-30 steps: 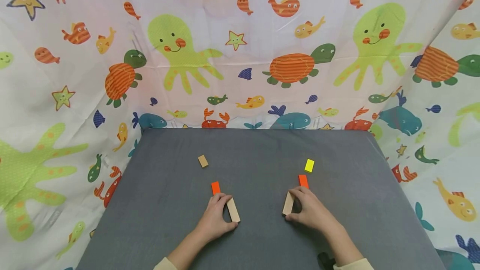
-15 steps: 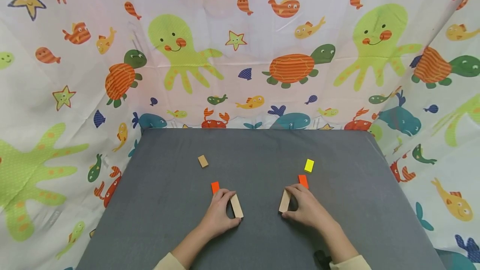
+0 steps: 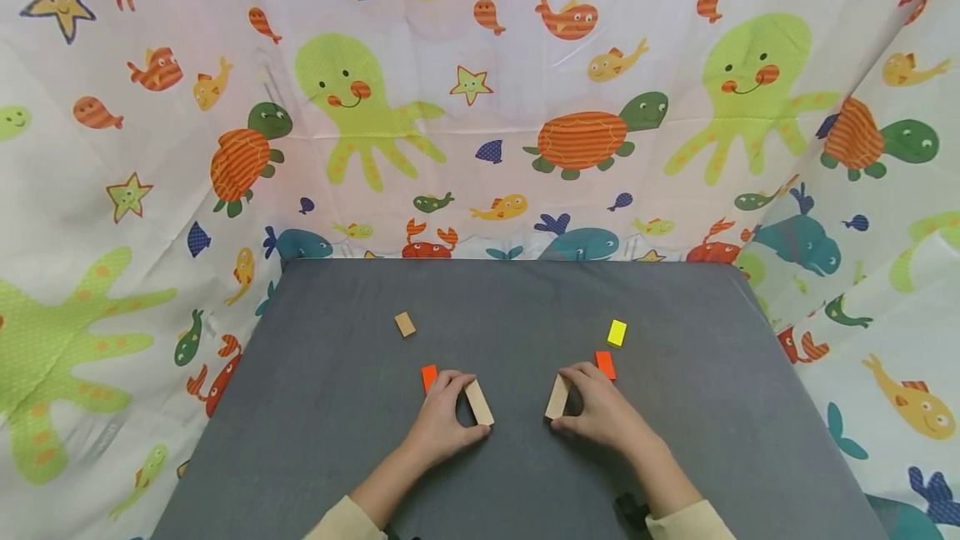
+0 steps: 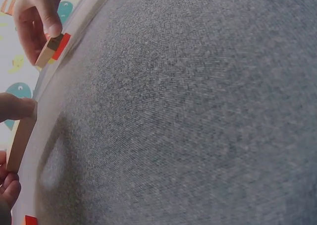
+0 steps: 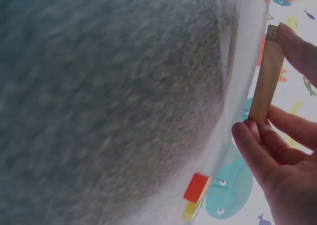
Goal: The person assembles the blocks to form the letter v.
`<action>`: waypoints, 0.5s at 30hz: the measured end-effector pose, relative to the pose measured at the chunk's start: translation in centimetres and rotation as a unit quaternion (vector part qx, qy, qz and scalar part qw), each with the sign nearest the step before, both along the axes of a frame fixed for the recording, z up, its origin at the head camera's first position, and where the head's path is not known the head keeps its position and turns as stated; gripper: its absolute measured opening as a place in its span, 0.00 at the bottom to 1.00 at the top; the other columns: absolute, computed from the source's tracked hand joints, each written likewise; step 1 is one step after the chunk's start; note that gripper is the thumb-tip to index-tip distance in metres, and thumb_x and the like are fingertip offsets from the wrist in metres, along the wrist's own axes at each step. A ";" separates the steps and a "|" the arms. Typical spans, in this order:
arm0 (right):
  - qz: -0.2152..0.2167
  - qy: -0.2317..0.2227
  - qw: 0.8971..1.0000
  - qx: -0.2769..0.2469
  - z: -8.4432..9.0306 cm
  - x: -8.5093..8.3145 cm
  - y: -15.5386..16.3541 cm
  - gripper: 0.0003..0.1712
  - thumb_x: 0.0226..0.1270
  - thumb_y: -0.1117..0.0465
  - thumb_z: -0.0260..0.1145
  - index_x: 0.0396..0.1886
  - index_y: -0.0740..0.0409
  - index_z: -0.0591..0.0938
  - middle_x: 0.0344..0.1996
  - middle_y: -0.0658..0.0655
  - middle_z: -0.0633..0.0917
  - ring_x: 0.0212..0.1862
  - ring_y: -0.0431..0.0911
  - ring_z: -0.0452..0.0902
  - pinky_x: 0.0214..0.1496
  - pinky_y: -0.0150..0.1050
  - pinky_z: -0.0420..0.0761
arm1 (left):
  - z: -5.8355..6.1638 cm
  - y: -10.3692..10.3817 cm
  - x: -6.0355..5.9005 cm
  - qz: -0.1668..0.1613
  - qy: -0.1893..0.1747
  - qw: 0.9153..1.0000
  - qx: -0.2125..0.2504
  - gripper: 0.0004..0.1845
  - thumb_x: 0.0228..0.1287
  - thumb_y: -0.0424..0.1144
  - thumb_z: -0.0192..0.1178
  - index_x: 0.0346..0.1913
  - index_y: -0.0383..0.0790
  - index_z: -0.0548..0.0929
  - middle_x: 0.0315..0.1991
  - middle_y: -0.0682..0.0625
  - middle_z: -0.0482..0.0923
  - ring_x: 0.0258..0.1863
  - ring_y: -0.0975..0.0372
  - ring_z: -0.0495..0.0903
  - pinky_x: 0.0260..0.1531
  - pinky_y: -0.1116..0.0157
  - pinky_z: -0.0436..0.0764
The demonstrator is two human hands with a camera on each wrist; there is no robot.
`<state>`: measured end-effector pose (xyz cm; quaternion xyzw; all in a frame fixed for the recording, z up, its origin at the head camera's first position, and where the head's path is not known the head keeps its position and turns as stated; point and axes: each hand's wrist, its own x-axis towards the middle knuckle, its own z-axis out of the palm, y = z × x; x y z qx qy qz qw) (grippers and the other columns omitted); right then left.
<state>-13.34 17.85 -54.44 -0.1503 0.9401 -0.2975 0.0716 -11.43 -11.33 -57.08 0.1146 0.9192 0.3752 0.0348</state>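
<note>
Head view: below centre, the left hand pinches a long, pale wooden block end to end between thumb and fingertips; just right, the right hand pinches a matching pale wooden block likewise. Beyond them on the grey cloth-covered table lie two orange-red rectangular blocks, a yellow rectangular block and a small tan wooden block.

Left wrist view: the left hand's block spans thumb to fingers at the left edge; the right hand shows upper left.

Right wrist view: the right hand's block slants at right, thumb on its upper end, fingers at its lower.
</note>
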 end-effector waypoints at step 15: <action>0.001 0.004 1.000 -0.005 -0.4 -0.9 -1.9 0.47 0.42 0.53 0.87 0.64 0.63 0.78 0.56 0.57 0.78 0.57 0.51 0.75 0.61 0.49 0.77 | 0.0 0.4 -0.9 -0.007 -0.011 1.000 0.007 0.43 0.50 0.49 0.78 0.68 0.39 0.74 0.60 0.49 0.69 0.59 0.55 0.72 0.58 0.51 0.77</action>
